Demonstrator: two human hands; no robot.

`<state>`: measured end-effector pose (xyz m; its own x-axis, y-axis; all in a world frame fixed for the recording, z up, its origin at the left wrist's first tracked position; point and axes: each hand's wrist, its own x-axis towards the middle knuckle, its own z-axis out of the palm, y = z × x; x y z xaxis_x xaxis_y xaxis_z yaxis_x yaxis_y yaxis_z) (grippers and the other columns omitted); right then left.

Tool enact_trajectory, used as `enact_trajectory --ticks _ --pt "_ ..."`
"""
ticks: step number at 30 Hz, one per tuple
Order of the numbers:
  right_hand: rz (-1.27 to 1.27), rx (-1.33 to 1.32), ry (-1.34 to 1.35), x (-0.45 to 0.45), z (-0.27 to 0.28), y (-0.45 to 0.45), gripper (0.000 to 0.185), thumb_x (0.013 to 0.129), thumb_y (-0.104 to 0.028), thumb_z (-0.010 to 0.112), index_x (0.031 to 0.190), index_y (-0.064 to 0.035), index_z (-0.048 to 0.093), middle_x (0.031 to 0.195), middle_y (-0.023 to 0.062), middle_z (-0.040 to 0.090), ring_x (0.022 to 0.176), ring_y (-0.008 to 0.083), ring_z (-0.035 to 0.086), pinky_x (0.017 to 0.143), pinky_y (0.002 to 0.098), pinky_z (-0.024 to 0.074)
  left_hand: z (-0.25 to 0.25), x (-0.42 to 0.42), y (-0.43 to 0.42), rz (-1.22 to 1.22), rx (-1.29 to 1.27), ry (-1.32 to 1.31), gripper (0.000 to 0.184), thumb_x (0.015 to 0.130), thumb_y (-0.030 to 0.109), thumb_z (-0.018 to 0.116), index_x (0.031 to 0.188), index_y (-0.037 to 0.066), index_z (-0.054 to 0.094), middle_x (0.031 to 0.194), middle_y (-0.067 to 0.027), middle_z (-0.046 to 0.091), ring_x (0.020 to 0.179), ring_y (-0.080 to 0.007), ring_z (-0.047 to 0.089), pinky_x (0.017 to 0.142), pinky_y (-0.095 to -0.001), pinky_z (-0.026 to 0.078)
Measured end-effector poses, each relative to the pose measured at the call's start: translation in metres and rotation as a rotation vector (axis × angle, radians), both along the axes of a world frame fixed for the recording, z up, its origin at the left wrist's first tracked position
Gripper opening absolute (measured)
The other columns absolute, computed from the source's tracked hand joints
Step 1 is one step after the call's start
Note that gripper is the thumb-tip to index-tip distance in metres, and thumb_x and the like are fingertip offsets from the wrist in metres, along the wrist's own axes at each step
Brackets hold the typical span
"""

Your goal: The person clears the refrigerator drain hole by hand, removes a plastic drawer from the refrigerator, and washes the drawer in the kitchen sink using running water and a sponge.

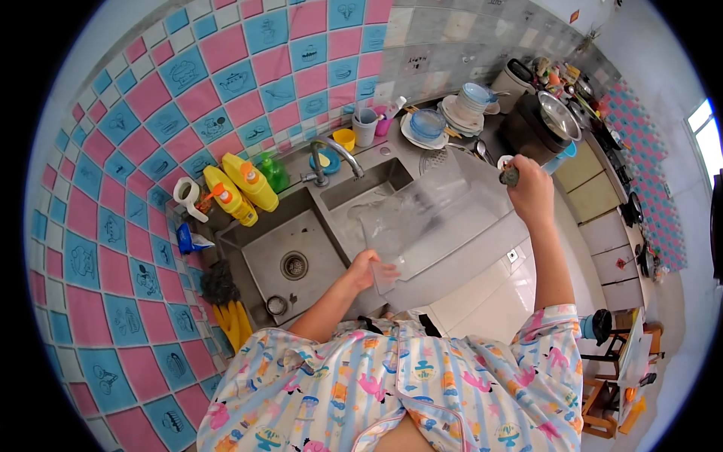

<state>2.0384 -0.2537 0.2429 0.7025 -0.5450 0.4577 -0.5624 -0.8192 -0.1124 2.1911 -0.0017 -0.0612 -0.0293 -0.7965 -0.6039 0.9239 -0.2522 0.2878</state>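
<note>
- Patterned shirt (pixel 331 392), nearside of translucent bin (pixel 456 218).
- Left hand (pixel 364 271) pinches bin's left edge; right hand (pixel 532 188), beside its right end, clutches dark wad (pixel 510 176).
- Step, judged: scrubbing; next calls for steady left grip.

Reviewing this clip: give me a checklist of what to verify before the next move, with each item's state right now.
1. Left hand on the translucent bin: ok, at its near left corner.
2. Right hand holding the small grey-green item: ok, though what it is, cannot tell.
3. Bin wholly over the sink: not ok, its right side reaches out above the floor.
4. Left basin's drain uncovered: ok, in plain view.
5. Faucet shut off: cannot tell.
</note>
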Motion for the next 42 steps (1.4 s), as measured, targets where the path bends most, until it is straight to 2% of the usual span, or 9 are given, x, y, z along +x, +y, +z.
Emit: enact_trajectory --ticks 6,15,18,20,24,30,34,35,42 --pt "0.012 -0.07 0.027 0.033 0.018 0.003 0.026 0.067 0.0 0.063 0.09 -0.0106 0.058 0.086 0.0107 0.061 0.082 0.034 0.061 0.069 0.0433 0.0479 -0.008 0.0 -0.014 -0.025 -0.085 0.075 0.066 0.067 0.025 0.048 0.124 -0.009 0.044 0.121 -0.0291 0.054 0.105 -0.0419 0.057 0.094 -0.05 0.044" --pt "0.093 -0.177 0.083 0.083 0.029 0.016 0.032 0.068 0.004 0.063 0.095 -0.0122 0.057 0.089 0.0105 0.058 0.08 0.0347 0.061 0.067 0.0436 0.0491 0.022 0.001 -0.01 0.033 -0.075 -0.025 0.09 0.07 0.022 0.048 0.151 0.018 0.009 0.121 -0.0275 0.055 0.1 -0.0387 0.059 0.092 -0.0484 0.047" --pt "0.204 -0.185 0.106 0.099 0.039 0.023 0.037 0.067 0.005 0.063 0.099 -0.012 0.057 0.091 0.0111 0.057 0.083 0.0343 0.061 0.069 0.0433 0.049 0.023 0.007 -0.008 0.013 -0.034 -0.084 0.082 0.071 0.019 0.047 0.148 0.01 0.021 0.122 -0.0254 0.055 0.1 -0.0358 0.06 0.091 -0.0469 0.048" --pt "0.31 -0.192 0.104 0.109 0.046 0.031 0.033 0.071 0.005 0.06 0.1 -0.0115 0.056 0.09 0.0107 0.055 0.088 0.0322 0.06 0.071 0.0421 0.0496 -0.02 0.014 -0.014 -0.005 -0.163 -0.015 0.069 0.072 0.018 0.047 0.138 0.005 0.035 0.114 -0.0232 0.059 0.099 -0.035 0.062 0.089 -0.0478 0.049" --pt "0.44 -0.196 0.138 0.124 0.054 0.042 0.034 0.072 0.003 0.062 0.102 -0.0123 0.057 0.093 0.0088 0.052 0.098 0.0286 0.056 0.076 0.04 0.0492 -0.003 0.018 -0.006 -0.106 -0.214 -0.038 0.053 0.078 0.02 0.047 0.126 -0.001 0.052 0.113 -0.0198 0.062 0.101 -0.0307 0.063 0.088 -0.0454 0.051" --pt "0.693 -0.201 0.124 0.126 0.045 0.067 0.054 0.061 0.005 0.068 0.111 -0.0121 0.058 0.118 0.0111 0.055 0.115 0.0329 0.052 0.091 0.0381 0.0481 -0.041 0.017 -0.014 -0.093 -0.465 0.125 0.04 0.087 0.017 0.047 0.121 -0.002 0.056 0.113 -0.0182 0.063 0.102 -0.0303 0.063 0.09 -0.0438 0.05" --pt "0.88 -0.104 0.345 0.12 0.039 0.088 0.05 0.058 -0.006 0.074 0.106 -0.0114 0.059 0.111 0.0117 0.056 0.109 0.0303 0.054 0.101 0.0447 0.0399 -0.04 0.026 -0.013 -0.057 -0.516 0.144 0.035 0.091 0.015 0.047 0.119 -0.002 0.057 0.113 -0.0174 0.063 0.102 -0.0302 0.063 0.091 -0.0433 0.05" --pt "0.906 -0.174 0.388 0.117 0.039 0.092 0.042 0.06 -0.019 0.076 0.098 -0.0099 0.06 0.101 0.0102 0.058 0.103 0.0284 0.055 0.1 0.0443 0.0386 -0.039 0.029 -0.012 -0.059 -0.509 0.149 0.033 0.092 0.015 0.047 0.119 -0.002 0.057 0.113 -0.0172 0.063 0.102 -0.0301 0.063 0.091 -0.0432 0.05" --pt "0.849 -0.214 0.633 0.102 0.034 0.09 0.038 0.071 -0.045 0.07 0.077 -0.008 0.063 0.074 0.0065 0.059 0.09 0.026 0.059 0.08 0.0396 0.0436 -0.033 0.054 -0.005 -0.081 -0.284 0.191 0.032 0.092 0.015 0.046 0.115 -0.004 0.058 0.112 -0.0179 0.064 0.1 -0.0299 0.063 0.092 -0.0431 0.05"
